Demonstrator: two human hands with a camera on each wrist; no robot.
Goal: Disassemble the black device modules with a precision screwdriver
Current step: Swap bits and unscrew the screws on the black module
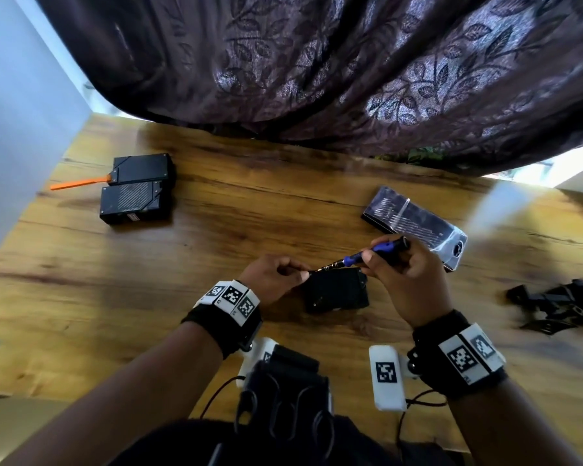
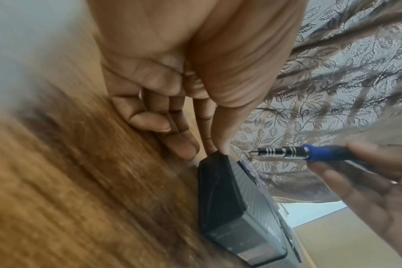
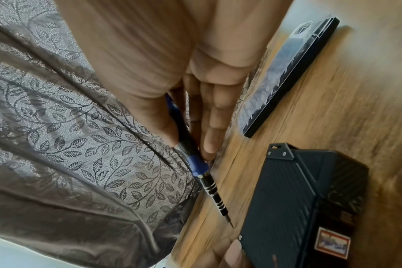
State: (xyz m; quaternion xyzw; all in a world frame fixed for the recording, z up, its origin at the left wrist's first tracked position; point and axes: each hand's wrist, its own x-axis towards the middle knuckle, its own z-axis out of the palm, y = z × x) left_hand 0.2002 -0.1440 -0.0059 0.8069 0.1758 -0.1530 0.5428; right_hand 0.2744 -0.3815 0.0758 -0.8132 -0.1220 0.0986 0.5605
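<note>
Currently the right hand (image 1: 408, 280) is gripping the blue-and-black precision screwdriver (image 1: 367, 255), tip nearing a corner of the black ribbed device module (image 1: 335, 290) at frame centre, which the left hand (image 1: 273, 280) is pinching. Two more black modules (image 1: 138, 190) are waiting upper left, seemingly intact; loose black parts (image 1: 559, 307) are lying at right.

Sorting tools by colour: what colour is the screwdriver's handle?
Blue and black, on the screwdriver the right hand holds; clearest in the left wrist view.
</note>
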